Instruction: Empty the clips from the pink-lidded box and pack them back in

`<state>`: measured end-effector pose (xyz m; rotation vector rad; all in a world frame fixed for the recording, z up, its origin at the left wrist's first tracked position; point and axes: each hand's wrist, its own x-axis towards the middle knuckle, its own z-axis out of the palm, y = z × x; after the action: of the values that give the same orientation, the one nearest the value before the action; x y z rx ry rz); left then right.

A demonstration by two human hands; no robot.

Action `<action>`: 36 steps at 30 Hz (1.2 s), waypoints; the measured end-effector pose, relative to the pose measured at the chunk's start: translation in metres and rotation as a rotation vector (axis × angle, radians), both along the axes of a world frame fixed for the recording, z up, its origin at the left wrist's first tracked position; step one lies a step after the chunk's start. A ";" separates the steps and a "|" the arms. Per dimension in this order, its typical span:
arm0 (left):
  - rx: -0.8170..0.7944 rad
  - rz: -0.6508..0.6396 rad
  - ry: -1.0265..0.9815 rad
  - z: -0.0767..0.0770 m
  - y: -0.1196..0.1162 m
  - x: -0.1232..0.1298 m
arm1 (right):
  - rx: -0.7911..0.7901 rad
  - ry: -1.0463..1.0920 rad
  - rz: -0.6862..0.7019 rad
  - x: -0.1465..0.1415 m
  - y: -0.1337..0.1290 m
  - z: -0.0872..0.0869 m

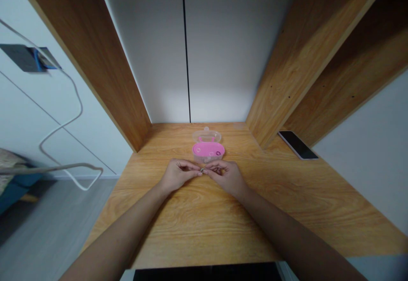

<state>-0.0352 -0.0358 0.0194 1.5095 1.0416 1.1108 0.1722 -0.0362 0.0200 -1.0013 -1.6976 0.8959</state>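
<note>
We find a tiny metal piece (202, 170), too small to name, pinched between the fingertips of both hands over the desk (178, 230). The left hand (178, 175) and the right hand (225, 177) meet there, nearly closed, their fingers curled in on it. Just beyond them sits a pink-and-clear plastic case (208, 149). Well off to the right lies a phone (297, 145), and a white cable (60, 132) loops down left of the desk.

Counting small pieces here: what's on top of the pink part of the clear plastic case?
Small rings lie on the pink part, one dark, one pale, perhaps more; whatever is beneath the pink is covered.
</note>
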 end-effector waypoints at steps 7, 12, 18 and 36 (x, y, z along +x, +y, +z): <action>0.014 -0.031 0.028 0.004 -0.002 0.003 | -0.012 -0.058 0.002 0.001 0.001 -0.002; 0.010 -0.034 0.015 0.003 -0.002 0.005 | -0.024 -0.070 0.065 0.003 0.003 0.000; 0.034 -0.002 0.010 -0.003 0.000 0.004 | 0.067 -0.238 0.012 0.004 0.001 0.006; 0.045 -0.049 -0.038 -0.004 0.002 0.005 | 0.192 -0.808 -0.192 0.020 0.056 0.074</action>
<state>-0.0304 -0.0338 0.0152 1.5352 0.9545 1.1315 0.1925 0.0197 0.0942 -1.4762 -2.2322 0.1775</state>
